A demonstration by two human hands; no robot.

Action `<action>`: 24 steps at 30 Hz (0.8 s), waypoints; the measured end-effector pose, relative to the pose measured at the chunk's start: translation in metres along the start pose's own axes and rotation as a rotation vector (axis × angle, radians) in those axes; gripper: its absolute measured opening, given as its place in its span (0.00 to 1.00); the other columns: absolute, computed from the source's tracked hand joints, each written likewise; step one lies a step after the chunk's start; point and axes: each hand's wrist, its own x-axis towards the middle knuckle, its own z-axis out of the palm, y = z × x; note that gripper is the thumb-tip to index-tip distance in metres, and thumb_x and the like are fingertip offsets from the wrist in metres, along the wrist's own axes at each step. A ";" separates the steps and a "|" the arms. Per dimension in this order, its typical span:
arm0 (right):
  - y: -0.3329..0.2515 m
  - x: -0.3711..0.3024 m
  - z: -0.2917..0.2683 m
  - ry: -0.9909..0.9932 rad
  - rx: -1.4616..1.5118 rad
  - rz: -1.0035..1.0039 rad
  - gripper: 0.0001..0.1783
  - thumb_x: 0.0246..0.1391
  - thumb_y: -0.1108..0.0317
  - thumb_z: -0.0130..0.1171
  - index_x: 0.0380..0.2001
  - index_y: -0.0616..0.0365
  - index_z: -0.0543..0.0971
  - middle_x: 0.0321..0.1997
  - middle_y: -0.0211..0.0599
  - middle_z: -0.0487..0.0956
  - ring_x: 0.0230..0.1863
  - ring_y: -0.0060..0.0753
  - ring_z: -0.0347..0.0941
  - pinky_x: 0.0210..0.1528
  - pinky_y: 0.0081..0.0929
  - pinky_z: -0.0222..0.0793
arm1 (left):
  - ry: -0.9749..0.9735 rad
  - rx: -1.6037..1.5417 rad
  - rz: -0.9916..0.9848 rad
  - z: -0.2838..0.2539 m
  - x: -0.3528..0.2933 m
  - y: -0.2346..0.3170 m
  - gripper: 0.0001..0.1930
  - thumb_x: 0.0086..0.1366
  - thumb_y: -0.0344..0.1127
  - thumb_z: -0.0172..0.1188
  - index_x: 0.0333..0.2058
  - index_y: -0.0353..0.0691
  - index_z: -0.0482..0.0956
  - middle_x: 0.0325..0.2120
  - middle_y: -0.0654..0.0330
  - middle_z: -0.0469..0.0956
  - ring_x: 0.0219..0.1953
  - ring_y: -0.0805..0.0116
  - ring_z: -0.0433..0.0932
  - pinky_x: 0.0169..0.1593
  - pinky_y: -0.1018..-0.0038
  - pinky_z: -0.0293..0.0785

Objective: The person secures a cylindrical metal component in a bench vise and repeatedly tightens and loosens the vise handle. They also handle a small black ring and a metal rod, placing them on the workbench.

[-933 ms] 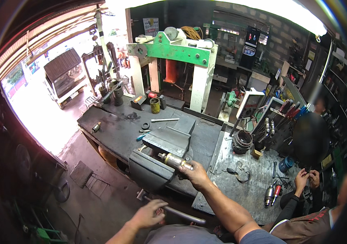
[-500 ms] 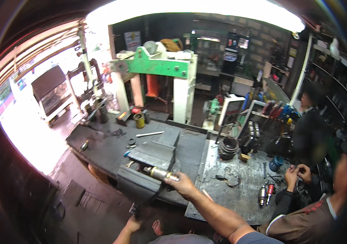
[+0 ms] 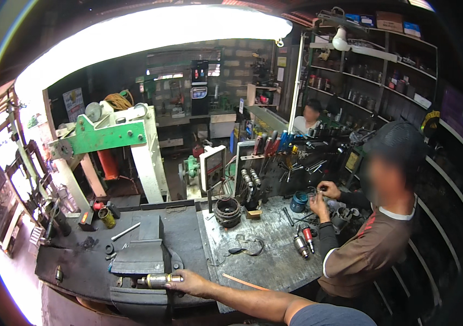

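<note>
A big grey bench vise [image 3: 142, 258] stands at the front of the dark workbench. My right hand [image 3: 190, 283] reaches in from the lower right, with its fingers closed round one end of a silver-and-gold cylindrical metal part [image 3: 158, 280]. The part lies level over the gap between the vise jaws; whether the jaws grip it I cannot tell. Beside its far end, a small wrench-shaped metal piece [image 3: 119, 281] shows at the jaws. Behind the vise lie a light metal bar [image 3: 126, 231] and a small black ring [image 3: 109, 248]. My left hand is out of view.
At the right, a co-worker [image 3: 375, 217] handles something small beside a blue can [image 3: 298, 201]. Near them lie a red-handled tool [image 3: 308, 237] and another metal cylinder [image 3: 300, 245]. A green-and-white press frame [image 3: 112, 133] stands behind the bench. A yellow can [image 3: 106, 217] sits at the left.
The view has swung to the right, bringing the co-worker and shelves further in. My left hand, earlier below the vise at a dark metal piece, has left view. My right hand still holds the cylindrical part.
</note>
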 end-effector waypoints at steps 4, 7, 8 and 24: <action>-0.002 -0.002 0.001 0.007 -0.025 0.006 0.33 0.65 0.49 0.73 0.58 0.68 0.79 0.38 0.32 0.83 0.34 0.19 0.78 0.37 0.24 0.76 | 0.182 0.119 -0.069 -0.007 0.027 0.014 0.22 0.75 0.49 0.46 0.54 0.45 0.84 0.47 0.63 0.86 0.48 0.62 0.83 0.45 0.63 0.80; -0.003 -0.003 0.004 -0.003 0.013 -0.005 0.30 0.66 0.51 0.73 0.56 0.67 0.80 0.36 0.30 0.82 0.33 0.19 0.77 0.36 0.23 0.76 | 0.394 0.423 0.022 -0.007 0.044 0.007 0.18 0.75 0.49 0.47 0.44 0.48 0.84 0.36 0.65 0.84 0.32 0.67 0.81 0.32 0.67 0.76; -0.004 -0.003 0.005 0.013 0.022 -0.004 0.29 0.66 0.52 0.73 0.55 0.67 0.80 0.35 0.29 0.82 0.32 0.19 0.77 0.34 0.24 0.76 | 0.377 0.598 0.046 -0.005 0.048 0.003 0.17 0.75 0.49 0.47 0.40 0.49 0.83 0.32 0.66 0.83 0.27 0.67 0.79 0.28 0.69 0.73; -0.002 -0.008 0.014 0.110 0.016 0.040 0.31 0.66 0.52 0.72 0.60 0.65 0.77 0.37 0.30 0.82 0.33 0.18 0.77 0.36 0.22 0.77 | 0.517 0.357 -0.456 0.019 0.057 0.037 0.18 0.68 0.58 0.51 0.38 0.50 0.77 0.30 0.64 0.75 0.25 0.64 0.73 0.24 0.65 0.67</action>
